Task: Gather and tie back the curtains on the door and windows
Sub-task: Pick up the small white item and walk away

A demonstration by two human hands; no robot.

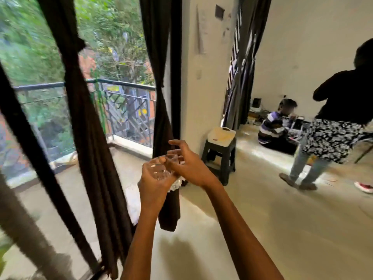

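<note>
two forearms up, left hand point(153, 183) and right hand point(190, 168) together, fingers point(175, 152) around a translucent lacy tie point(161, 168)

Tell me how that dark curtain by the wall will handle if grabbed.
The curtain is probably floppy: it hangs in soft folds, cinched at the middle. It looks thick and opaque, so likely weighty.
</note>
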